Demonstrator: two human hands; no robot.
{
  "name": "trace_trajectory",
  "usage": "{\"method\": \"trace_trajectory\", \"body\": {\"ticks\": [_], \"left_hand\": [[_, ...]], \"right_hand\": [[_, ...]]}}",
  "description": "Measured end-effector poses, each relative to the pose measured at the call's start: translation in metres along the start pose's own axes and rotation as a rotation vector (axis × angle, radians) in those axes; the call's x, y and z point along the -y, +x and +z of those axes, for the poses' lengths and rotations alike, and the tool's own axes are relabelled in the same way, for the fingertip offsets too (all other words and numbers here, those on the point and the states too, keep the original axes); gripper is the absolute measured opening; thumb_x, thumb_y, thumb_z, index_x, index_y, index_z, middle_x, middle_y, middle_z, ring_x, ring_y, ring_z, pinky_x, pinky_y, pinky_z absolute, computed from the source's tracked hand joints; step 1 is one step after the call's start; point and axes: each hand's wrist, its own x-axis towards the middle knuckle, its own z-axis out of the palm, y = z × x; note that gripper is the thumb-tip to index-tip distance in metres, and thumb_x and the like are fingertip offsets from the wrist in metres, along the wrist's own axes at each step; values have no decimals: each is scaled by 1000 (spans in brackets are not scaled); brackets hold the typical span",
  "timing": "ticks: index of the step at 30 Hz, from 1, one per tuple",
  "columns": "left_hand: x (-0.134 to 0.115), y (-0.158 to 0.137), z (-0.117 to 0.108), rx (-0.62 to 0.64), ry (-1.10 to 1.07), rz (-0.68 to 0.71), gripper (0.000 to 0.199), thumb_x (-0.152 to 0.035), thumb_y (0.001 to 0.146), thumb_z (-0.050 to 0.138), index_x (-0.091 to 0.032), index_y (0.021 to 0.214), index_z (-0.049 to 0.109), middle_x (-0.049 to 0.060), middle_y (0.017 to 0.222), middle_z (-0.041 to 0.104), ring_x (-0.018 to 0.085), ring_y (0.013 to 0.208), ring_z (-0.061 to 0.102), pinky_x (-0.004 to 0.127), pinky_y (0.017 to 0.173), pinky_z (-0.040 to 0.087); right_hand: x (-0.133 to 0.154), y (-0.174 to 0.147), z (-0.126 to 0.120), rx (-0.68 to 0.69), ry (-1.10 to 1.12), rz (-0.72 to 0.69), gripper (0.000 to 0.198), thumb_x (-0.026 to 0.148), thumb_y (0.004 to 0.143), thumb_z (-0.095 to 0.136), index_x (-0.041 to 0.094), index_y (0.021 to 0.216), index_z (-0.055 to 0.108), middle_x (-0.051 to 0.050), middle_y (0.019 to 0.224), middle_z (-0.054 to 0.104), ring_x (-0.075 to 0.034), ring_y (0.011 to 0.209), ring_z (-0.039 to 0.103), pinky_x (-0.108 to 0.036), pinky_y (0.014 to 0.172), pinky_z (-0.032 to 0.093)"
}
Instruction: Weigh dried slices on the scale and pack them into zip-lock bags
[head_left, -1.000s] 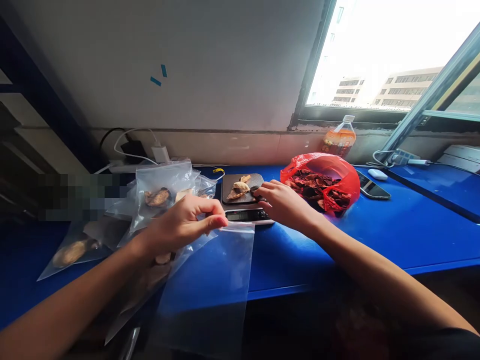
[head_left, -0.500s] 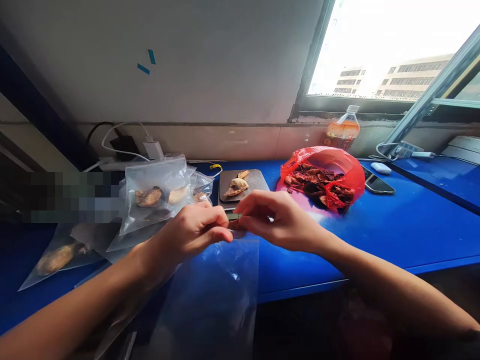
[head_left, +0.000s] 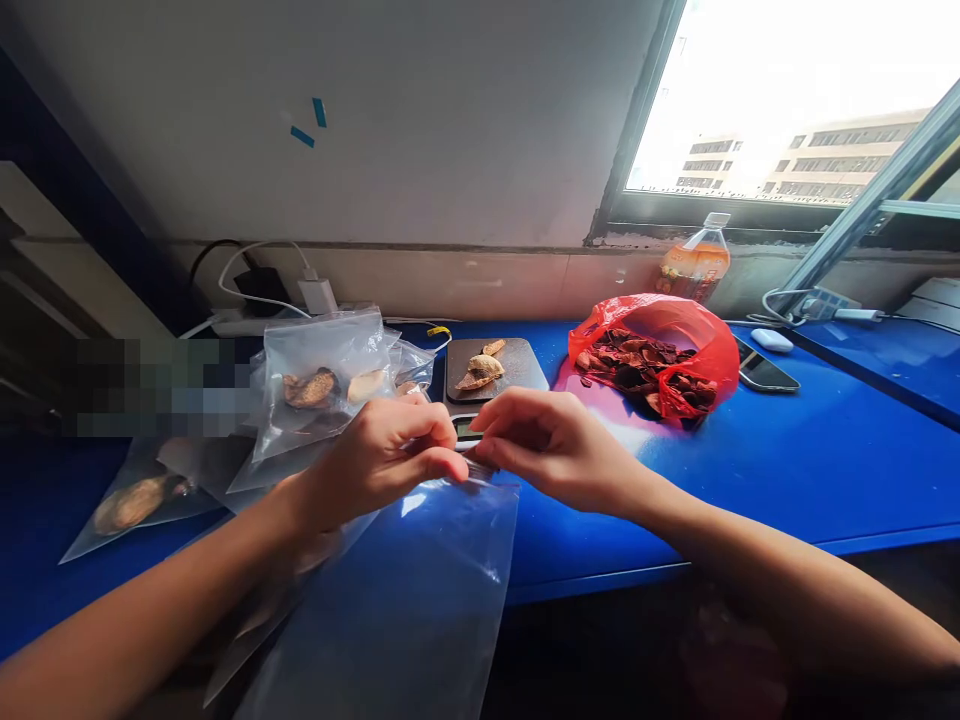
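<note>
A clear zip bag (head_left: 405, 590) hangs down over the table's front edge, and nothing shows inside its visible part. My left hand (head_left: 401, 440) pinches its top edge between thumb and fingers. Close beside it, my right hand (head_left: 551, 440) is also closed at the bag's top, fingertips pressed together. Just beyond the hands stands a small flat scale (head_left: 525, 375) with dried, pale brown pieces (head_left: 480, 372) on its plate. Its display (head_left: 466, 428) is partly hidden behind my fingers.
Left lie several filled zip bags (head_left: 322, 345) with brown dried pieces. At right, an open red plastic bag (head_left: 716, 350) holds dark red dried slices (head_left: 630, 360). Behind it stand a drink bottle (head_left: 697, 262), a phone (head_left: 769, 368) and a white case (head_left: 772, 340). Chargers (head_left: 319, 295) line the wall.
The view has shifted slightly, so the things on the table appear farther right. Both hands stay together at the zip bag's top, and the hanging bag has swung a little left at its lower end.
</note>
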Motion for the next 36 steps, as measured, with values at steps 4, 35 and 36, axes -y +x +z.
{"method": "trace_trajectory", "body": {"ticks": [4, 35, 36], "left_hand": [[0, 1, -1, 10, 22, 19, 63, -66, 98, 44, -17, 59, 57, -3, 50, 53, 9, 50, 46, 25, 56, 40], [4, -4, -4, 171, 274, -20, 84, -70, 100, 1, -19, 51, 47, -1, 47, 53, 11, 44, 41, 29, 57, 37], [3, -3, -4, 161, 277, -12, 82, -70, 100, 0, -19, 50, 41, -1, 45, 51, 11, 43, 38, 29, 57, 37]], "right_hand": [[4, 3, -10, -104, 149, 9, 17, 30, 84, 73, 17, 91, 66, -1, 76, 70, -14, 69, 67, -26, 63, 54], [1, 1, -9, -283, 79, -42, 15, 32, 81, 72, 17, 82, 66, -1, 74, 65, -13, 64, 61, -25, 58, 51], [-1, 3, -9, -302, 77, -46, 16, 32, 81, 72, 17, 82, 66, -1, 75, 66, -12, 64, 61, -25, 59, 51]]}}
